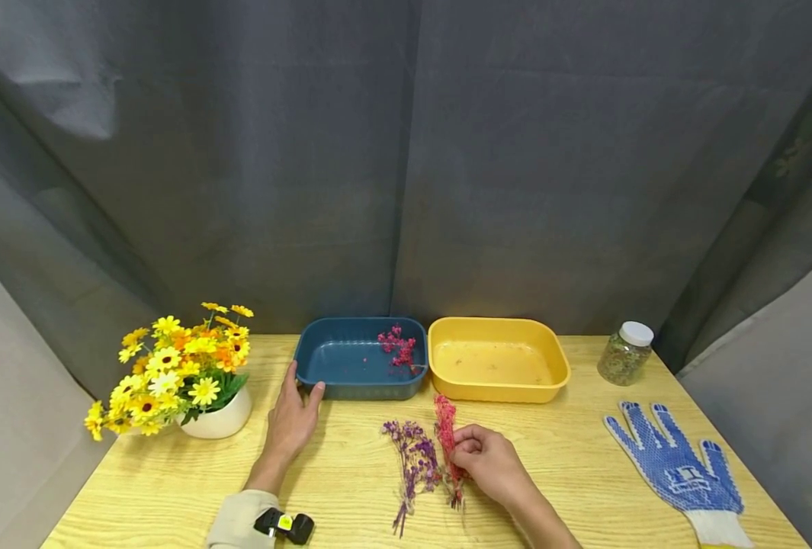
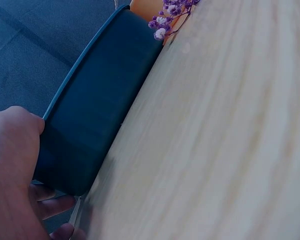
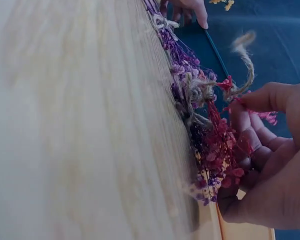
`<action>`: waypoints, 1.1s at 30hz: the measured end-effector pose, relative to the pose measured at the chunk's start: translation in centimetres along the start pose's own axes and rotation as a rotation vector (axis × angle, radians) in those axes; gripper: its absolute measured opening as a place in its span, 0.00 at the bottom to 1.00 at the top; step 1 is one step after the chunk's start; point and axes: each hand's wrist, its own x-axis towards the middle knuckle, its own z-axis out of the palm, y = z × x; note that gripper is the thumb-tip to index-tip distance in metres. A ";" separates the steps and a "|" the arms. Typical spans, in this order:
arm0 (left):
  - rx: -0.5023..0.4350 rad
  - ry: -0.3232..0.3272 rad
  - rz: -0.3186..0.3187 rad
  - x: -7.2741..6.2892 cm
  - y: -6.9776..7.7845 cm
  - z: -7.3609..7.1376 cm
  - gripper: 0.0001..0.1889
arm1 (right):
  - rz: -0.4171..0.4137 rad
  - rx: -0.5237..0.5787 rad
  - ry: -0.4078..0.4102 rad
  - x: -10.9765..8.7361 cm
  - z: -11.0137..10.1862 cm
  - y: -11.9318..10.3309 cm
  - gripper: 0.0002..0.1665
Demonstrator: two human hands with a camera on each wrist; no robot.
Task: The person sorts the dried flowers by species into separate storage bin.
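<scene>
My left hand (image 1: 293, 418) holds the front left corner of a dark blue plastic tray (image 1: 361, 392). In the left wrist view its thumb touches the tray's rim and its fingers wrap the corner. A sprig of pink dried flowers (image 1: 400, 351) lies at the right end inside this tray. My right hand (image 1: 489, 460) pinches a bunch of pink dried flowers (image 1: 446, 421) above the table; twine (image 3: 202, 90) is tied round its stems in the right wrist view. Just left of it lies a bunch of purple dried flowers (image 1: 412, 450), also tied with twine.
A yellow tray (image 1: 495, 393) stands against the blue one's right side. To the left is a white pot (image 1: 222, 418) of yellow artificial flowers (image 1: 165, 374). At the right are a lidded jar (image 1: 625, 354) and a blue-and-white work glove (image 1: 683, 469). A grey curtain (image 1: 406, 168) hangs behind.
</scene>
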 end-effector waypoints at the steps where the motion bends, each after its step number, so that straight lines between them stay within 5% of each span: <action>1: -0.001 -0.002 -0.002 0.0 0.0 0.0 0.41 | 0.000 0.015 0.001 0.0 -0.1 0.0 0.12; 16: -0.006 -0.011 -0.003 0.0 0.1 0.0 0.41 | -0.005 0.217 -0.020 -0.1 -1.7 -0.8 0.11; 26: 0.000 -0.008 0.001 0.1 0.1 -0.1 0.40 | -0.138 -0.231 -0.092 0.2 -1.2 0.6 0.07; 33: -0.007 -0.012 -0.010 0.0 0.0 0.0 0.40 | -0.144 -0.387 -0.071 -0.2 -0.6 0.6 0.16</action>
